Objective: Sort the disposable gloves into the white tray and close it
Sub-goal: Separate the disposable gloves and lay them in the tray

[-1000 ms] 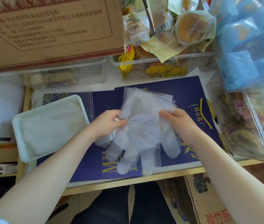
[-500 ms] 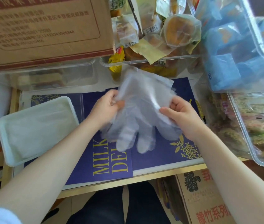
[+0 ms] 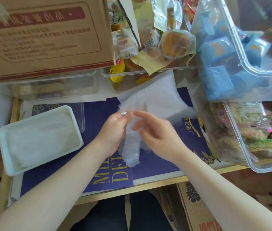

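Clear thin plastic disposable gloves [image 3: 150, 100] are pinched in our left hand [image 3: 113, 130], right hand [image 3: 155, 135] fingers loose beside them, white rectangular tray [image 3: 3, 147] lying open nearby.

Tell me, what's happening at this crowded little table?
A person is handling a bunch of thin clear plastic gloves above a blue mat. The left hand pinches them, while the right hand is beside them with fingers loose. The white tray on the left already holds some gloves and has no lid on. Bins of snacks crowd the table.
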